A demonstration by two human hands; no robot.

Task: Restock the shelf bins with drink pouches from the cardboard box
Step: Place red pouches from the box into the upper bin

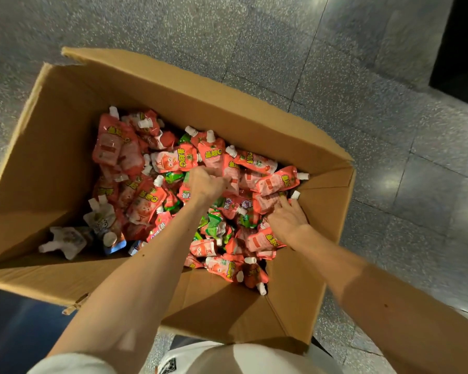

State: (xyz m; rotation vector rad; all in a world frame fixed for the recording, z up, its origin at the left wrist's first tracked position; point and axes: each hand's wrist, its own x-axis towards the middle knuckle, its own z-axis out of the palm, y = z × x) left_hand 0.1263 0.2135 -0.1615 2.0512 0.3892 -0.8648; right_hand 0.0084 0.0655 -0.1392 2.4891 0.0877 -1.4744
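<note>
An open cardboard box stands on the floor below me, filled with several red drink pouches with white spouts, some green ones among them and a few white ones at the lower left. Both my arms reach down into it. My left hand is closed around a red pouch near the middle of the pile. My right hand lies spread on the pouches by the box's right wall, its fingertips touching a red pouch. No shelf bins are in view.
Grey speckled floor tiles surround the box. A dark opening sits at the top right corner. The box flaps stand open toward me, and a blue surface lies at the bottom left.
</note>
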